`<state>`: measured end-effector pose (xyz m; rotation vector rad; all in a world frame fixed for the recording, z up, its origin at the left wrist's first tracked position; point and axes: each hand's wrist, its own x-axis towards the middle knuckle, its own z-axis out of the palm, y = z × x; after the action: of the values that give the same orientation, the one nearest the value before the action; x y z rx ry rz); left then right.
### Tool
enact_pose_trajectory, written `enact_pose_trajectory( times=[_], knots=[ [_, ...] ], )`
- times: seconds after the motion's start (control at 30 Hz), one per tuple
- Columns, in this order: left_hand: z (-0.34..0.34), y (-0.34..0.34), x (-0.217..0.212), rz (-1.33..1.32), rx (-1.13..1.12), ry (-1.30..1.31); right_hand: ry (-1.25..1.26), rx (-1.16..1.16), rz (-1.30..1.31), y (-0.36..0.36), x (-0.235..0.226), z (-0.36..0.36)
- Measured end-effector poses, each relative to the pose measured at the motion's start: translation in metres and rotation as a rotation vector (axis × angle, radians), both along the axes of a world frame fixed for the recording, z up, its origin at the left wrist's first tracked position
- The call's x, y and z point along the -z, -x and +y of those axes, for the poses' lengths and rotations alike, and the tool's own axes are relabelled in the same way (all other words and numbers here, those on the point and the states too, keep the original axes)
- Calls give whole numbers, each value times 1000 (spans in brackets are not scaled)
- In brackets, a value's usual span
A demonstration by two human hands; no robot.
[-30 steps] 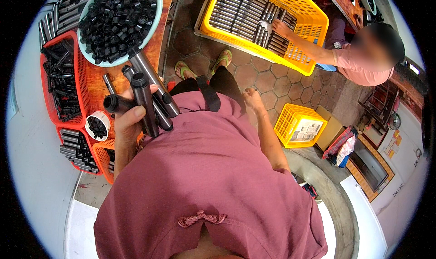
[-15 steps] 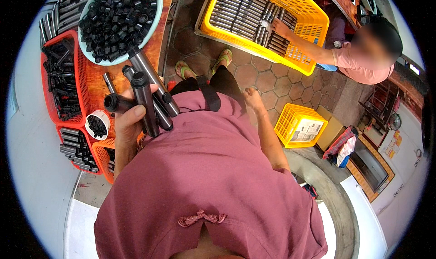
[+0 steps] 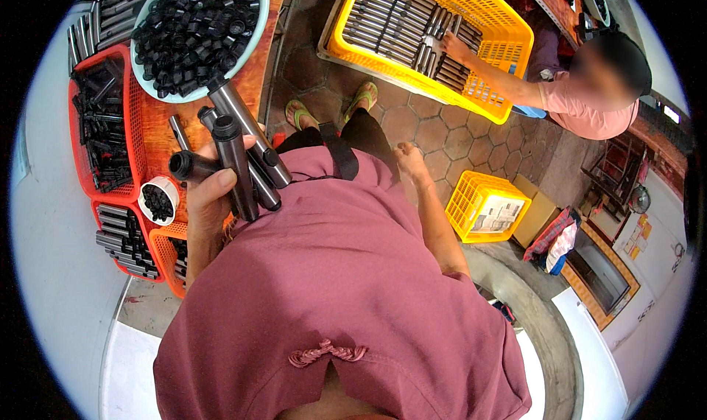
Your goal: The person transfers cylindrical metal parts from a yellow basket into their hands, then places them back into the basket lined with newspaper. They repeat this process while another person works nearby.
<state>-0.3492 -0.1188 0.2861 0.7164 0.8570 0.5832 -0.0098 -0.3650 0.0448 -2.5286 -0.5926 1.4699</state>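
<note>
Holding a bunch of tubes (image 3: 237, 173) seems to be the step in hand, judging by how they fan out of the left hand (image 3: 213, 188) at the left of centre in the frame. That hand is closed around the bunch, the thumb pressed along a dark tube and fingertips showing behind. The tubes point several ways — one sticks out to the left, others slant down toward the maroon shirt (image 3: 331, 236). Any next move would call for a firm left grip, since such a spread bunch could slip apart, and probably for the right hand (image 3: 407, 155) to come across. That one hangs near the middle of the frame, fingers seemingly curled; too little shows to tell how far, or whether it has hold of anything.

At upper left, a wooden table (image 3: 156, 125) bears a pale blue bowl (image 3: 264, 22) heaped with black caps (image 3: 195, 37), a red basket (image 3: 138, 125) of black parts, a small white tub (image 3: 175, 196) and a lone tube (image 3: 178, 133).

Brown tiles (image 3: 427, 133) pave the floor. At upper right, a co-worker's hand (image 3: 455, 48) reaches into a yellow basket (image 3: 508, 22) of tubes — a yellow crate (image 3: 460, 206) stands right of centre.
</note>
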Motion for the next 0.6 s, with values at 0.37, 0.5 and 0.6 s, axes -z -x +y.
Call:
enact_pose_trajectory(
  times=[0.37,0.5,0.6],
  knots=[
    [-2,6,3,-24,0,13,-11,20,-6,3,-1,0],
    [-2,9,5,-37,10,37,-3,2,-12,2,-4,0],
    [-2,5,3,-38,-13,26,14,1,-10,5,-12,7]
  ],
)
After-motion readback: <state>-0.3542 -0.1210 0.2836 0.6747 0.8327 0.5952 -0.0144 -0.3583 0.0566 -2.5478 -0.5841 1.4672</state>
